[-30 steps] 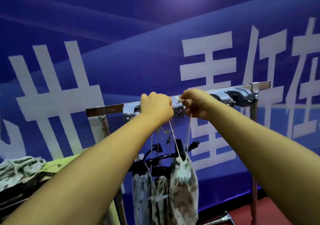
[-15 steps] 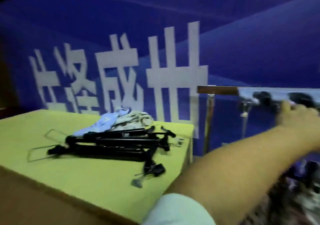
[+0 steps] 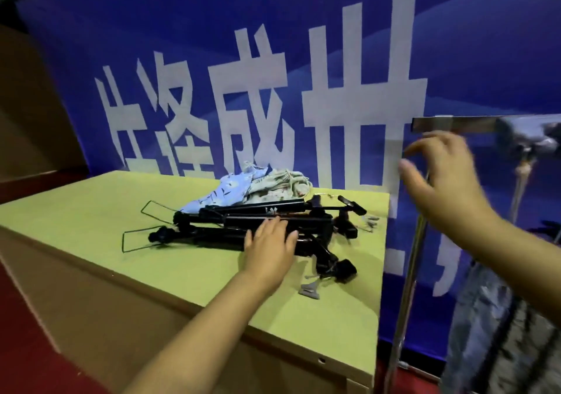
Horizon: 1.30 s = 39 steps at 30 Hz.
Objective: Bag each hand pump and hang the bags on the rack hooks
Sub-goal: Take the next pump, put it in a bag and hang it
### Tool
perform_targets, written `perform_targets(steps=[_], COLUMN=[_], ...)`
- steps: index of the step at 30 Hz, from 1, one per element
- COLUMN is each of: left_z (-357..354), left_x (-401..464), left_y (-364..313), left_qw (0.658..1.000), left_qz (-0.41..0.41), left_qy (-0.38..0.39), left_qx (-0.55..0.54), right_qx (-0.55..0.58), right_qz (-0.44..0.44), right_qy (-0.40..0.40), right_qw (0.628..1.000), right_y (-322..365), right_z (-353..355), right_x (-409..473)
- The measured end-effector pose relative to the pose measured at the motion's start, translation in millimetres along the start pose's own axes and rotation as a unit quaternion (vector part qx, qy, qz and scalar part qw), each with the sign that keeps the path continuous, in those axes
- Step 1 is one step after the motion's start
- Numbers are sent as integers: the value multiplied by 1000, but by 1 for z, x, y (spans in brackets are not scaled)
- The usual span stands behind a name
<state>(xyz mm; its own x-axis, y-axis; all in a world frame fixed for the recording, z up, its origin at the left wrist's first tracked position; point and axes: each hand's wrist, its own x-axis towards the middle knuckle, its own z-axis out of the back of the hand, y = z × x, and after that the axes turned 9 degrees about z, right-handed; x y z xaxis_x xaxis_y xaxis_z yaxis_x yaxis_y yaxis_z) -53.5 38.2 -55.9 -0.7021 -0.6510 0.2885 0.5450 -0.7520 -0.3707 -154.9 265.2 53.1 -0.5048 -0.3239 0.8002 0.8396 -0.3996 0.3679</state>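
Observation:
Several black hand pumps [image 3: 230, 226] lie heaped on the yellow-green table [image 3: 91, 211], their wire foot loops pointing left. Behind them sits a pile of patterned cloth bags [image 3: 252, 187], light blue and beige. My left hand [image 3: 270, 242] lies flat on top of the pump pile, fingers straight. My right hand [image 3: 440, 181] hovers in the air, fingers spread and holding nothing, just below the left end of the metal rack bar [image 3: 449, 123]. Grey hooks [image 3: 522, 138] sit on the bar at the right edge. Bagged pumps [image 3: 498, 317] hang blurred at the lower right.
The rack's chrome upright [image 3: 406, 287] stands close to the table's right edge. Small grey pump parts [image 3: 309, 287] lie loose near the table's front right. A blue banner with white characters fills the background. The floor is red.
The view has swung left from the rack to the table. My left hand has dropped from the rack hooks onto the pump pile, and my right hand has come off the bag's string.

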Motion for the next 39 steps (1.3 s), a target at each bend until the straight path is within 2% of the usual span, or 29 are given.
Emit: perform_targets(steps=[2,4,5,7,9,15,18,21,25,30,35,39], left_z=[-11,-18,-21,-26,-25,-27,-34,-34,-34,-32,-33,-32], left_x=[0,3,6,12,11,24,19,17,19,17,18,16], left_y=[18,28,31,33,26,24,31,32,31,32,31,30], left_qw=[999,999,999,999,999,1000,1000,999,999,999,999,999], left_qz=[10,7,8,5,-3,0,13,13,14,15,14,14], left_qy=[33,44,41,25,19,-4,18,32,38,43,42,41], left_qx=[14,24,26,28,26,16,17,11,6,14,18,16], right_qx=[52,95,103,76,55,-81,-136,-125,-136,-109,-7,106], right_qz=[-132,-215,-225,-179,-141,-107,-116,-103,-79,-112,-156,-185], right_qy=[135,152,145,155,222,418,474,471,418,351,236,154], right_qw=[981,960,958,969,963,898,863,867,895,923,959,965], right_y=[3,-4,-7,-5,4,19,8,-3,-11,-12,-4,5], right_z=[-42,-71,-80,-103,-120,-197,-223,-232,-234,-237,-237,-221], right_x=[14,29,35,47,60,83,68,62,64,62,65,71])
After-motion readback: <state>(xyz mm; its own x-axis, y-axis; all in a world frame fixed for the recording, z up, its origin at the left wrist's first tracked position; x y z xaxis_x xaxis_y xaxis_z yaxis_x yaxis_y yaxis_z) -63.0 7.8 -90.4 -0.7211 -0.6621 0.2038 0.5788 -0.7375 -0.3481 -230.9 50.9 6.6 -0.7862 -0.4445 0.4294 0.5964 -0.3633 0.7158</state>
